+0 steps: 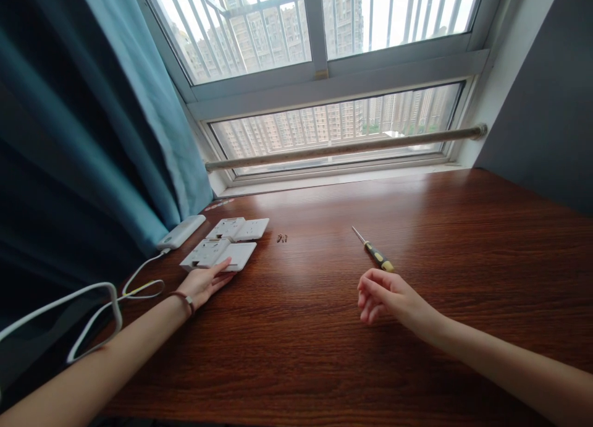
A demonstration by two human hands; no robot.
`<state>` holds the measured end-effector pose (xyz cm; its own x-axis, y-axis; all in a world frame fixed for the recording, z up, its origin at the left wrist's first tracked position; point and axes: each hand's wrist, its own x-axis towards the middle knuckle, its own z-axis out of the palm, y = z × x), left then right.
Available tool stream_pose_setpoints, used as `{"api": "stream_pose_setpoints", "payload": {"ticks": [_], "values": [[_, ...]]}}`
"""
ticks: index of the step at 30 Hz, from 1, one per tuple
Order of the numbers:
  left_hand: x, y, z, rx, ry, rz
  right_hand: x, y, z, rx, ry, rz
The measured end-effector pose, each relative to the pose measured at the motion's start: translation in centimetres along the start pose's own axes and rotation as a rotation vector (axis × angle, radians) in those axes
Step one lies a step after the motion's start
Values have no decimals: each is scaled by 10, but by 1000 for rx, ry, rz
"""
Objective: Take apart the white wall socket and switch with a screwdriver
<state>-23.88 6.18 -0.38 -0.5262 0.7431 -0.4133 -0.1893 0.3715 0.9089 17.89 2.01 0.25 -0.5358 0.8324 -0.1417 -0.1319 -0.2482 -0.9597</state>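
My left hand [207, 283] is at the near edge of the closer of two white plastic switch plates [241, 256]. Its thumb lies over the plate and the fingers are at the edge, partly out of sight. Just behind is the second white plate [252, 228], lying flat beside its open base [227, 227]. Several small dark screws [282, 238] lie to the right of the plates. My right hand [380, 296] hovers over the table with fingers curled in and nothing visible in them. Beyond it, near the knuckles, a black-and-yellow screwdriver [378, 256] points away to the left.
The brown wooden table [287, 346] runs up to the window sill. At the left a white power strip [181, 232] with a looping white cable [109, 288] sits by the blue curtain [152, 136]. A metal rail [352, 149] crosses the window.
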Motion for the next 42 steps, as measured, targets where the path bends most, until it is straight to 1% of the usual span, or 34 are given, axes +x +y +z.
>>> {"api": "stream_pose_setpoints", "payload": {"ticks": [3, 5, 6, 8, 10, 11, 12, 13, 15, 19, 22, 23, 24, 26, 28, 29, 31, 34, 36, 37, 40, 42], "values": [[-6, 0, 0, -15, 1, 17, 1, 0, -2, -47, 8, -36], [-13, -2, -4, -17, 8, 19, 3, -1, -9, -151, 55, -85], [-19, -4, -7, -8, 21, 22, 4, -2, -13, -246, 105, -129], [-34, -10, -9, 32, 61, 41, 7, -6, -24, -524, 254, -256], [-54, -17, -5, 88, 72, 90, 10, -9, -36, -838, 402, -380], [-65, -20, 2, 106, 39, 112, 12, -9, -41, -971, 450, -412], [-76, -22, 11, 122, -49, 127, 14, -9, -46, -1076, 481, -422], [-87, -23, 22, 144, -149, 146, 16, -9, -49, -1158, 501, -418], [-107, -25, 52, 191, -353, 204, 20, -6, -53, -1278, 520, -397], [-137, -27, 126, 294, -682, 246, 25, 1, -54, -1402, 529, -360], [-150, -33, 184, 285, -832, 191, 26, 4, -55, -1425, 533, -323], [-153, -36, 202, 272, -870, 145, 26, 4, -56, -1414, 539, -317], [-155, -39, 218, 266, -883, 130, 26, 3, -56, -1391, 543, -317], [-158, -44, 244, 253, -901, 117, 24, 2, -55, -1324, 535, -339], [-160, -50, 259, 241, -904, 123, 21, 0, -52, -1256, 515, -384], [-160, -52, 262, 237, -897, 132, 19, -1, -50, -1229, 501, -410], [-160, -54, 262, 239, -866, 163, 16, -2, -45, -1174, 441, -452], [-152, -49, 245, 289, -790, 235, 12, -2, -35, -1050, 239, -490], [-141, -40, 226, 361, -715, 312, 9, 0, -30, -978, 108, -503], [-134, -34, 215, 406, -664, 362, 8, 1, -27, -959, 65, -506], [-106, -17, 176, 551, -442, 553, 4, 4, -23, -963, 9, -512], [-89, -10, 152, 650, -298, 666, 3, 5, -21, -984, -4, -519]]}}
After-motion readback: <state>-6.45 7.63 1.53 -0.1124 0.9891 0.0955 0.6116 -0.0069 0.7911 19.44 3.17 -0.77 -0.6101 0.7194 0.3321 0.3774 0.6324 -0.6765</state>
